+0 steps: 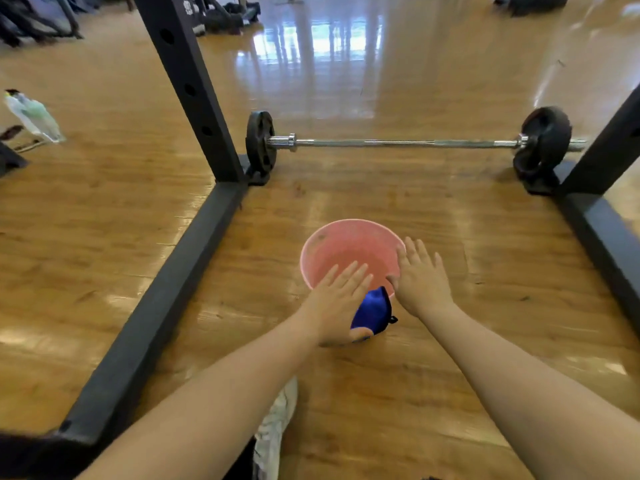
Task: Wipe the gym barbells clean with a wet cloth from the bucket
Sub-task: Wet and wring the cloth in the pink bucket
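We reach over the pink bucket (349,251) on the floor, left hand (337,303) pinning the blue cloth (374,311) under its thumb, fingers straight, right hand (420,280) flat and empty, barbell (408,143) well beyond; careless reaching could tip 1 bucket.

Both forearms are bare from the elbow down, with no sleeve, watch, bracelet or ring showing on either. The left hand (334,303) and the right hand (420,282) wear no gloves. Low in the view, between the arms, shows a pale, whitish shoe (277,420), with dark clothing beside it.
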`<state>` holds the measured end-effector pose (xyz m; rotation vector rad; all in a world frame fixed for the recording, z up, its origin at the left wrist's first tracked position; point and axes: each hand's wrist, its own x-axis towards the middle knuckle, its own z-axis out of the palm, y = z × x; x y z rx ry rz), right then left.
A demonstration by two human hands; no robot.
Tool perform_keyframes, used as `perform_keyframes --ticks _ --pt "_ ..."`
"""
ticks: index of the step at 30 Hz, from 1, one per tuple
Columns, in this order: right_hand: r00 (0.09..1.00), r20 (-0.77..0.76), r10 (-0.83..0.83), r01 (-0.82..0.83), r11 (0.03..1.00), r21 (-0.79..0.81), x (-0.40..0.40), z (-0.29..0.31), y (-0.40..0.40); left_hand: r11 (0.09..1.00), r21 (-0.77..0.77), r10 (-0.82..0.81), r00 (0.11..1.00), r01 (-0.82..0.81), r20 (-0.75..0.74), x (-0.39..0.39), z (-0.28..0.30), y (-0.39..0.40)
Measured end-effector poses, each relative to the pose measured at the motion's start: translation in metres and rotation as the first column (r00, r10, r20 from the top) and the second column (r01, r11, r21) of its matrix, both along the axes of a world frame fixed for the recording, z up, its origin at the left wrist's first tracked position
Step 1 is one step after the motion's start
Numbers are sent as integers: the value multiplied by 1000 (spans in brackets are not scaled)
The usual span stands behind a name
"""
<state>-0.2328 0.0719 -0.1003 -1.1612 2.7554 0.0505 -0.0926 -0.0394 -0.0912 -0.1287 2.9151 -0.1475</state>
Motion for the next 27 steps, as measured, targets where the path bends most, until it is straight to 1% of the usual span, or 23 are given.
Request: perform_keyframes --ticks 2,4,7,9,12,14,16,17,18,19,20,21,22,23,24,25,27 --pt "999 16 -36 36 999 -3 -9 -14 -12 999 26 -47 999 46 17 -4 -27 -3" --pt "998 28 -52 52 999 -4 -20 -24 -20 993 53 -101 995 101 -13 -7 -46 -8" --pt "995 55 -84 83 996 6 -34 -39 -29 955 156 -226 958 254 -175 -11 -69 -22" --pt "988 97 -121 124 992 -25 -39 -46 -35 928 161 -277 912 336 -303 -14 -77 -32" --pt "981 111 -161 169 983 -68 -42 -52 -46 863 236 -332 853 447 -402 -16 -78 -42" --pt "983 90 -162 169 982 -81 -43 -56 -52 810 317 -304 816 493 -492 -14 -79 -46" --pt "980 101 -171 183 976 -117 -44 -59 -55 774 403 -186 785 488 -591 -19 -74 -56" --pt "978 112 -174 188 974 -129 -44 -61 -56 779 413 -128 764 473 -632 -26 -73 -65" --pt "978 116 -175 190 972 -138 -45 -63 -55 802 394 -100 752 448 -652 -37 -67 -74" --pt "978 113 -173 189 971 -148 -45 -65 -54 841 352 -115 772 410 -625 -51 -59 -84" --pt "979 115 -169 186 970 -158 -45 -66 -53 886 286 -166 826 365 -539 -67 -51 -93" --pt "978 126 -166 186 967 -172 -45 -67 -52 917 208 -243 890 341 -386 -83 -48 -99" --pt "977 139 -163 187 965 -182 -44 -67 -52 931 144 -305 930 336 -203 -96 -52 -103" --pt "976 147 -161 187 964 -189 -44 -67 -51 937 93 -338 941 336 0 -107 -59 -105" --pt "975 151 -161 189 962 -196 -44 -67 -51 936 58 -351 923 347 158 -116 -66 -106" --pt "974 158 -164 194 960 -203 -44 -67 -51 918 23 -389 890 395 238 -122 -73 -107" --pt "971 169 -167 202 955 -217 -44 -66 -52 855 -28 -485 816 519 315 -129 -85 -108"
